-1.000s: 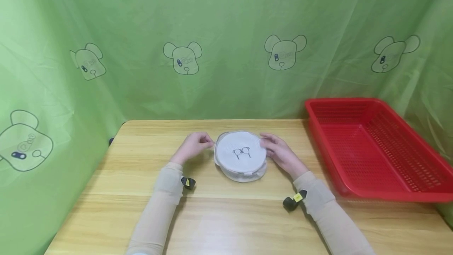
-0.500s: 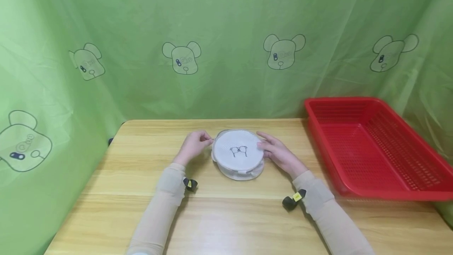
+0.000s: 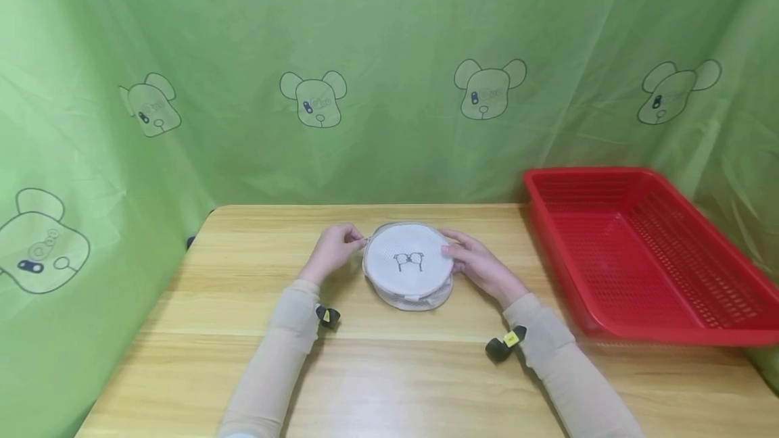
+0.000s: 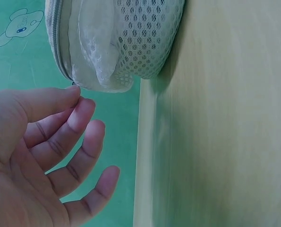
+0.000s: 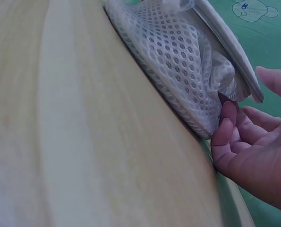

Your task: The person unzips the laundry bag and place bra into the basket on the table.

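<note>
A round mesh laundry bag (image 3: 406, 259), white with a pair of drawn figures on its lid, sits on the wooden table. Its grey zipper (image 4: 59, 42) runs around the rim under the lid. My left hand (image 3: 333, 249) pinches the small zipper pull (image 4: 74, 84) at the bag's left edge between thumb and forefinger, the other fingers loosely bent. My right hand (image 3: 481, 263) holds the right edge, thumb over the lid's rim in the head view. In the right wrist view its curled fingers (image 5: 224, 137) press into the soft mesh side; some fingertips are hidden in the folds.
A red plastic basket (image 3: 584, 289) with slatted walls stands to the right of my right arm. Green curtains (image 3: 389, 147) printed with bear heads hang behind the table and at both sides. Black wrist cameras (image 3: 500, 349) sit on both sleeves.
The bag has shifted slightly left and turned a little. My right hand has closed in on its edge, with the thumb over the rim. The left hand stays at the zipper pull.
</note>
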`<act>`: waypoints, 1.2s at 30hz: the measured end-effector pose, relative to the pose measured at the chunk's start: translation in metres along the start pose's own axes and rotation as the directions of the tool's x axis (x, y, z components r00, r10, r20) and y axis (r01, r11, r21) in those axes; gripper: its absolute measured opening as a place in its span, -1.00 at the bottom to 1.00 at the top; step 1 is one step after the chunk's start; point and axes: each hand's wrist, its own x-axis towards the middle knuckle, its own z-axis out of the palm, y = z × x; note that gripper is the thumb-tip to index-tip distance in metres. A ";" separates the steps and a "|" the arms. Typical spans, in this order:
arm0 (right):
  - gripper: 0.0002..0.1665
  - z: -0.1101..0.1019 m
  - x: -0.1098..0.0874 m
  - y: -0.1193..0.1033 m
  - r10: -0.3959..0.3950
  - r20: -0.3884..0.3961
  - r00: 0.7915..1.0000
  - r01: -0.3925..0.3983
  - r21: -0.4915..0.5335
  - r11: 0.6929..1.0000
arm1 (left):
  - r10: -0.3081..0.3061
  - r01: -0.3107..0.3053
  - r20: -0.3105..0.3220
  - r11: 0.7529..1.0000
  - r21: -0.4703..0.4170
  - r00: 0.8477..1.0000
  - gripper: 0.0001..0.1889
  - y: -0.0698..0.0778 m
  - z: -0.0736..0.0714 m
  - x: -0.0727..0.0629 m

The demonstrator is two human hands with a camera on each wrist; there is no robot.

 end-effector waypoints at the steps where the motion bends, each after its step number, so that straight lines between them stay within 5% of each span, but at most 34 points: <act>1: -0.26 0.000 0.000 0.000 0.002 -0.002 1.000 -0.002 0.000 1.000 | 0.001 -0.001 0.001 1.000 0.000 1.000 -0.88 0.000 0.000 0.000; 24: -0.37 -0.001 0.002 0.002 0.005 0.005 1.000 -0.005 0.040 0.999 | 0.016 -0.016 0.012 1.000 -0.006 1.000 -0.88 -0.003 -0.001 0.000; 36: -0.68 0.000 0.000 0.001 -0.001 -0.001 1.000 0.001 0.067 0.998 | 0.030 -0.029 0.052 0.999 -0.025 0.998 -0.88 -0.006 -0.005 0.001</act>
